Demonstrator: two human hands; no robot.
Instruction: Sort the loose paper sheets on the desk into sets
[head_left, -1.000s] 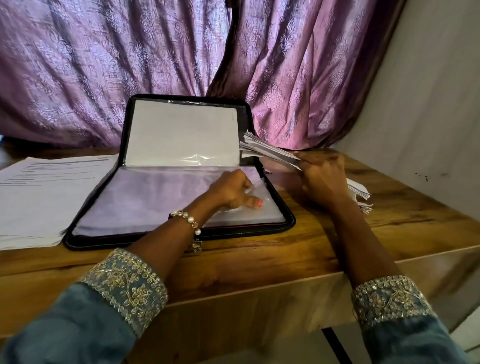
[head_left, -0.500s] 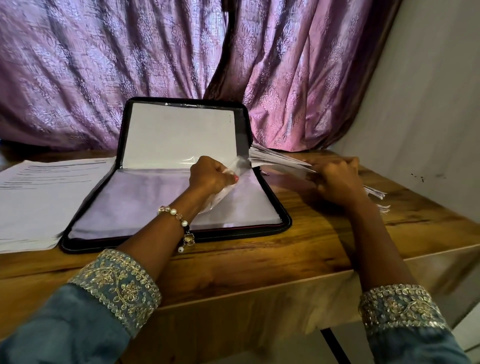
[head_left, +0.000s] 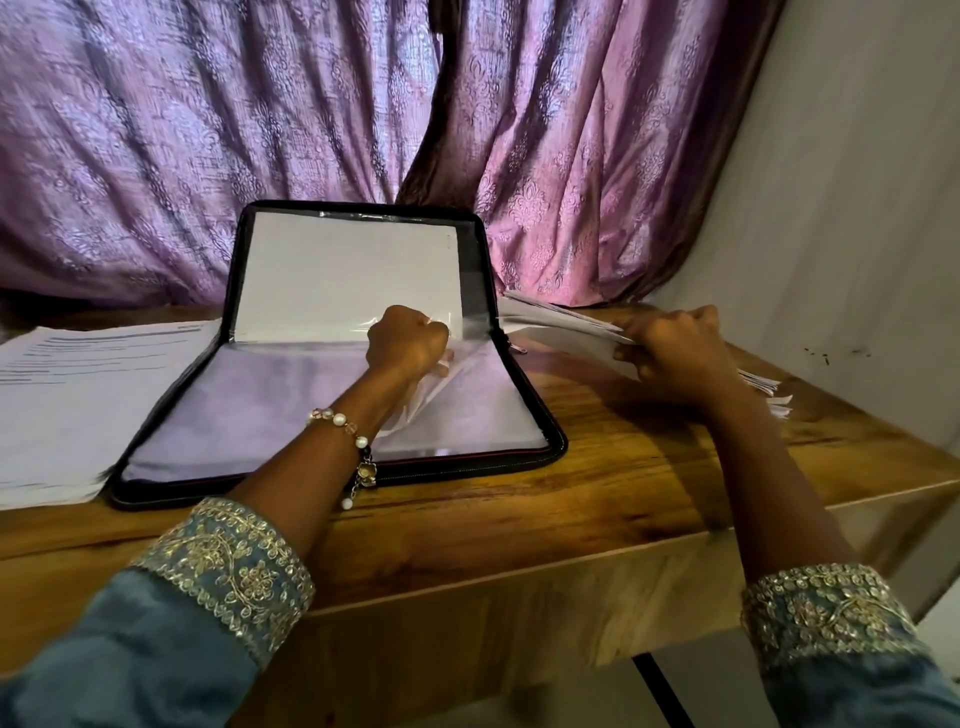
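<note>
The fanned stack of white paper sheets (head_left: 566, 327), gripped in the right hand (head_left: 670, 348), hangs just right of the open black zip folder (head_left: 332, 467), lower than before. The left hand (head_left: 408, 340) has pinched a clear plastic sleeve (head_left: 462, 374) higher off the wooden desk (head_left: 649, 457).

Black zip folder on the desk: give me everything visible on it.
The black zippered display folder lies open on the wooden desk, its back half propped up against the purple curtain. A zip track runs round its dark, soft-looking rim. The upright half shows a white sheet under glossy plastic; the flat half holds clear plastic sleeves. The left hand grips one sleeve's right edge and lifts it. Printed paper sheets lie against its left side.
</note>
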